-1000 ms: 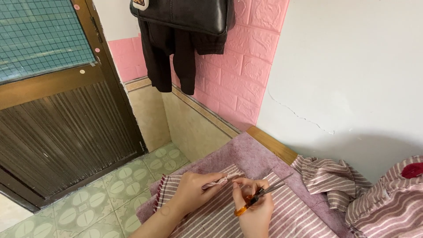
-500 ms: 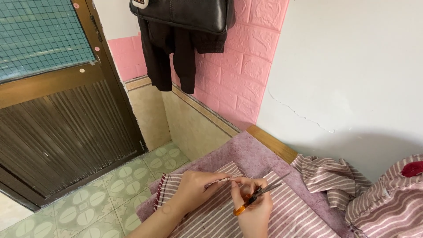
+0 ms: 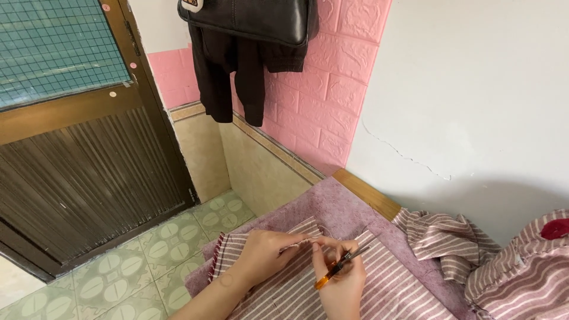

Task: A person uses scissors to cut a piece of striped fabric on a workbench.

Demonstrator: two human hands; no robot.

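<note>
A piece of pink-and-white striped fabric [image 3: 391, 284] lies flat on a mauve-covered table [image 3: 332, 204] at the bottom of the head view. My left hand [image 3: 264, 255] pinches the fabric's folded edge, fingertips pointing right. My right hand [image 3: 341, 281] holds small orange-handled scissors [image 3: 338, 268], their metal tips pointing up and right, close to the pinched edge. The two hands almost touch above the cloth. The lower part of my right hand is cut off by the frame.
More striped fabric [image 3: 504, 261] is bunched at the right against a white wall [image 3: 474, 89]. A dark jacket [image 3: 237, 65] hangs on a pink brick-pattern panel. A brown door [image 3: 77, 148] and patterned floor tiles [image 3: 136, 261] lie left of the table.
The view has shifted slightly. My hands stay together on the fabric's edge, with the scissors held in nearly the same spot.
</note>
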